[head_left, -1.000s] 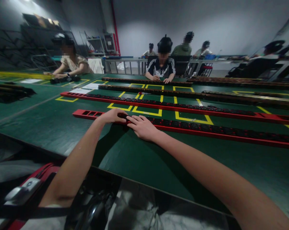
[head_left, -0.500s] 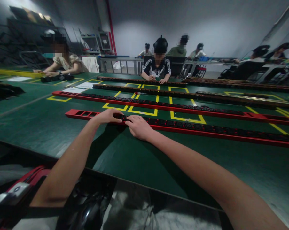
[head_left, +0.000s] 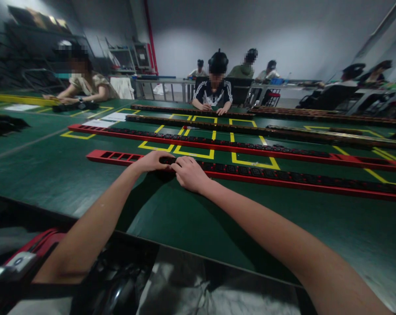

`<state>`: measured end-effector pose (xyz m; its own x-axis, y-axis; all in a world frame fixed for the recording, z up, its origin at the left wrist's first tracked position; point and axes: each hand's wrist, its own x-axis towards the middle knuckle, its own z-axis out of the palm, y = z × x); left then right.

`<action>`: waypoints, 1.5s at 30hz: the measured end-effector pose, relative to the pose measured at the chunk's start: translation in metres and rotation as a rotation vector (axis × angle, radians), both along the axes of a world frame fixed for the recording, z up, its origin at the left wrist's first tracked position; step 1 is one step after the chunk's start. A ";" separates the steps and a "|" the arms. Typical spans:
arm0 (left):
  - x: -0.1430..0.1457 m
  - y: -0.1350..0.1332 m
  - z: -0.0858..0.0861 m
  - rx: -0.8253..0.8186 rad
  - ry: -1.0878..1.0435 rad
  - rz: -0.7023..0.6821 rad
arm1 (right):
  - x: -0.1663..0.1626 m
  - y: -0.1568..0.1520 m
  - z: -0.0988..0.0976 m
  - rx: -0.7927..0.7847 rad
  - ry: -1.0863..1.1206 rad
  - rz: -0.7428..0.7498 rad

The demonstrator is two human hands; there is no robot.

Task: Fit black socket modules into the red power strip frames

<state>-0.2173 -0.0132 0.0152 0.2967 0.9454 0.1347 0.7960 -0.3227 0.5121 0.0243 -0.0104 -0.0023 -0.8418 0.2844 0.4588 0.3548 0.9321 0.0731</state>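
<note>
The left hand (head_left: 153,161) and right hand (head_left: 189,173) were pressed together, ungripping, on a black socket (head_left: 167,160) of the red power strip (head_left: 283,179). Even, square pressure was advisable.

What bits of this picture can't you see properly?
All in the head view:
- What the left hand and right hand press on the red strip: the fingers cover it.
- The strip's right end: cut off by the picture's edge.
- The red and black thing at bottom left: dark, and cut off by the edge.
- What the person in the striped top handles: too small to tell.
</note>
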 end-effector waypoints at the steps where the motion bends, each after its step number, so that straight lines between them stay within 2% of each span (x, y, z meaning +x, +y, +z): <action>1: 0.001 0.000 0.000 0.008 -0.003 -0.003 | 0.000 0.000 0.000 0.000 0.000 0.002; 7: 0.006 0.001 -0.001 0.043 -0.033 -0.026 | 0.001 -0.004 0.004 -0.014 0.009 -0.016; 17: 0.004 0.002 -0.001 -0.007 -0.053 -0.031 | 0.002 -0.006 0.007 -0.037 -0.017 -0.018; 23: -0.008 -0.002 0.006 -0.042 -0.034 0.015 | 0.002 -0.004 0.005 -0.056 -0.016 -0.011; 28: -0.019 -0.008 0.011 -0.067 -0.075 0.063 | 0.000 -0.001 0.000 -0.006 0.006 0.030; 34: -0.015 -0.007 0.006 -0.064 -0.105 0.068 | -0.004 0.000 0.000 0.056 -0.142 0.126; 45: -0.017 -0.001 0.003 -0.059 -0.044 0.025 | -0.005 0.002 -0.005 0.072 -0.113 0.079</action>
